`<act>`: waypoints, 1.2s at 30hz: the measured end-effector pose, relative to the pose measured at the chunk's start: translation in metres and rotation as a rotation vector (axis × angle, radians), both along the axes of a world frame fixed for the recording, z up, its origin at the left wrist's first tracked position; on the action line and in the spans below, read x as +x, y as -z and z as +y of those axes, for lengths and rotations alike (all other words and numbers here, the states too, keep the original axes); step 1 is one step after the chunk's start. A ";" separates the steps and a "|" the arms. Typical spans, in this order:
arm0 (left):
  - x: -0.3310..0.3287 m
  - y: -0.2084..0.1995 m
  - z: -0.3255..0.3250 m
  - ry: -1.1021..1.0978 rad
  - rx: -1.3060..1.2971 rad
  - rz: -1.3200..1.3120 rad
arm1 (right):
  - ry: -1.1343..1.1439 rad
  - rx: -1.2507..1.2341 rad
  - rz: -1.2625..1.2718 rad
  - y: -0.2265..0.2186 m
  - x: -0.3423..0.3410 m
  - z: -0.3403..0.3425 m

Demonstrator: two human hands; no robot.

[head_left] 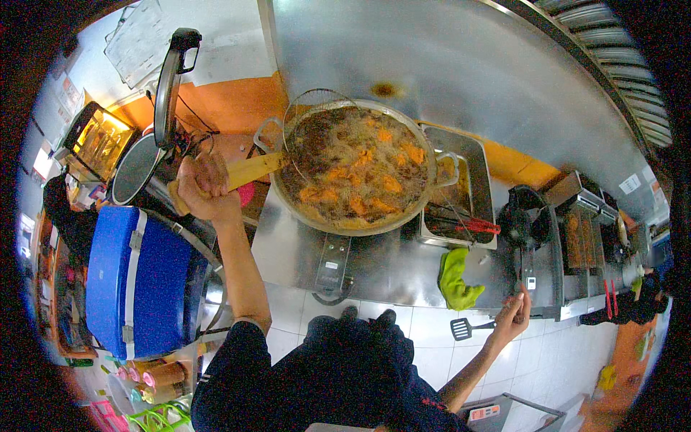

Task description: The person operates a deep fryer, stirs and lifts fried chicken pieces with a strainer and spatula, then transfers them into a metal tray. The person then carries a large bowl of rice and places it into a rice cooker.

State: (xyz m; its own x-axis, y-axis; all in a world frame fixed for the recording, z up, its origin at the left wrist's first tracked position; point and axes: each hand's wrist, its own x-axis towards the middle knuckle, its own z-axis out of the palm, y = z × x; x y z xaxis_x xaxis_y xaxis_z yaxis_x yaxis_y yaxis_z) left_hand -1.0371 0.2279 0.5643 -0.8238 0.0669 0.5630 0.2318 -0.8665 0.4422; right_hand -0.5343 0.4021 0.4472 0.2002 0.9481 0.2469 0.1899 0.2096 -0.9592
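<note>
My left hand (207,186) is closed around the wide wooden handle (253,171) of a round wire skimmer (311,95). Its mesh head leans over the left side of a large two-handled wok (350,232). Orange-brown battered pieces (389,184) fry in the wok's bubbling dark oil (317,133). My right hand (511,315) is out at the counter's front edge, fingers drawn together. A thin handle from a black pan (523,223) reaches toward its fingertips, and a black slotted spatula (463,329) ends beside its palm. Which one it grips, if either, I cannot make out.
Red-handled tongs (471,225) lie across a metal tray (479,160) right of the wok. A green cloth (458,279) hangs at the counter edge. On my left stand a blue cooler box (115,281) and a pot (137,169). Other people appear at both far sides.
</note>
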 end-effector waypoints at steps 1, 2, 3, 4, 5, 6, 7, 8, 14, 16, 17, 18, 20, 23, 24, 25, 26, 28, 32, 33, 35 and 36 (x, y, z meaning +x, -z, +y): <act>-0.001 0.003 0.000 0.036 0.055 -0.012 | 0.025 0.010 -0.003 -0.003 -0.003 -0.002; -0.003 0.005 0.000 -0.052 -0.012 -0.002 | 0.022 0.036 0.009 -0.005 -0.005 -0.004; -0.004 0.008 0.001 -0.096 -0.020 -0.004 | 0.044 0.042 0.027 -0.006 -0.007 -0.005; -0.006 0.008 0.000 -0.101 -0.010 -0.033 | 0.025 0.048 0.039 -0.007 -0.009 -0.005; -0.006 0.010 0.000 -0.107 0.000 -0.061 | 0.031 0.036 0.057 -0.007 -0.010 -0.004; -0.008 0.009 -0.002 -0.074 0.028 -0.117 | 0.013 0.036 0.077 -0.006 -0.011 -0.003; -0.008 0.009 -0.004 -0.041 0.056 -0.172 | 0.049 0.039 0.059 -0.004 -0.010 -0.002; -0.006 0.011 -0.003 -0.044 0.070 -0.107 | 0.052 0.055 0.058 -0.003 -0.010 0.001; 0.003 0.037 -0.011 -0.111 0.181 -0.244 | 0.092 0.137 0.120 -0.016 -0.013 0.020; -0.002 0.047 -0.016 -0.004 0.133 -0.017 | 0.068 0.186 0.200 -0.033 -0.023 0.028; -0.006 0.050 -0.018 -0.009 0.096 0.067 | 0.059 0.247 0.228 -0.045 -0.029 0.032; -0.010 0.053 -0.022 0.004 0.059 0.090 | 0.035 0.311 0.263 -0.057 -0.037 0.036; -0.016 0.054 -0.024 0.012 0.032 0.073 | -0.014 0.374 0.453 -0.083 -0.055 0.045; -0.018 0.047 -0.021 -0.043 0.079 -0.024 | 0.128 0.523 0.476 -0.115 -0.094 0.058; -0.015 0.044 -0.019 -0.092 0.099 -0.042 | 0.209 0.591 0.414 -0.123 -0.109 0.065; -0.012 0.041 -0.017 -0.141 0.120 -0.061 | 0.266 0.636 0.366 -0.130 -0.126 0.076; -0.008 0.038 -0.018 -0.149 0.126 -0.106 | 0.310 0.722 0.284 -0.137 -0.144 0.090; 0.002 0.035 -0.019 -0.163 0.138 -0.197 | 0.054 0.553 0.760 -0.144 -0.183 0.122; 0.017 0.037 -0.024 -0.149 0.081 -0.091 | -0.366 0.547 0.740 -0.133 -0.244 0.167; 0.020 0.038 -0.025 -0.162 0.055 -0.091 | -0.305 0.499 0.663 -0.128 -0.258 0.174; 0.022 0.039 -0.027 -0.194 0.007 -0.034 | -0.271 0.515 0.530 -0.118 -0.280 0.187; 0.023 0.038 -0.027 -0.212 -0.014 0.023 | -0.269 0.548 0.466 -0.113 -0.290 0.192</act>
